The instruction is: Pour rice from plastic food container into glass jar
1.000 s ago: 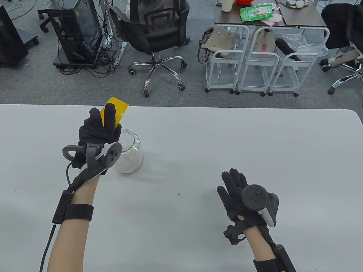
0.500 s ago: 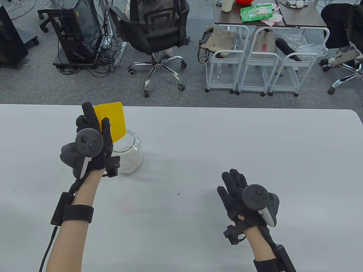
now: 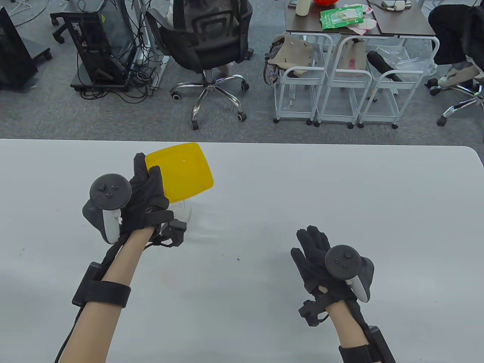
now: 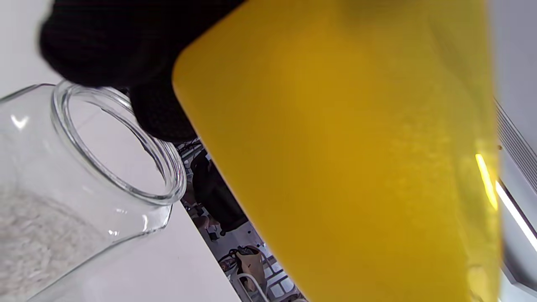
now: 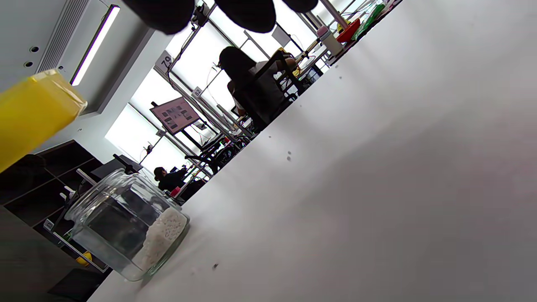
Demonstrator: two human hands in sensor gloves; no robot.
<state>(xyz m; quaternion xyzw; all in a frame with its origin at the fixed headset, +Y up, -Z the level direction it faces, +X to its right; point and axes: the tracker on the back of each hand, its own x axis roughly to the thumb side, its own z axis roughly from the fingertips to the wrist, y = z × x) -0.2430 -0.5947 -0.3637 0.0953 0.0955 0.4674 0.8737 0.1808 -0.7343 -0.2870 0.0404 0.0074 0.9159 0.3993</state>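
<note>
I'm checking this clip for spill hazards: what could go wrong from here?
The left hand holds the yellow plastic food container just above the clear glass jar, so lowering it carelessly could clip the jar's rim and tip out the white rice. The right hand rests away from the jar, so nothing steadies it.

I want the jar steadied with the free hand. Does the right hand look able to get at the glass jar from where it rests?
Probably yes. The right hand lies open on the table, holding nothing, with only bare tabletop between it and the glass jar. The left hand holds the yellow container above the jar, so come in from the side.
</note>
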